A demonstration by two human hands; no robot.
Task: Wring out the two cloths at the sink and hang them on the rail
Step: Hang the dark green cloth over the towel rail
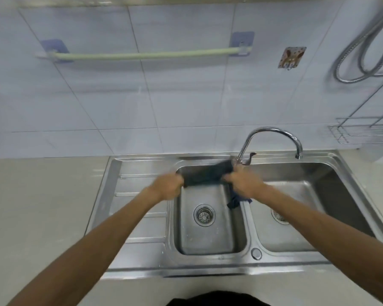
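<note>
We're at the sink (208, 265), and the rail (142, 55) up on the wall above it hangs bare, so nothing's hung yet. Over the sink's left basin our left hand (167, 186) and right hand (243, 181) each clench an end of one dark cloth (205, 174), stretched between them. We can't see a second cloth.

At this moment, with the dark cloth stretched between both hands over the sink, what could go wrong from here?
1. The dark cloth is held by the left hand and right hand only at its ends; a loose corner dangles, so it might slip into the left basin.
2. The right hand sits close to the faucet base and could knock it.
3. The rail hangs on adhesive hooks; wet cloth might strain them.
</note>
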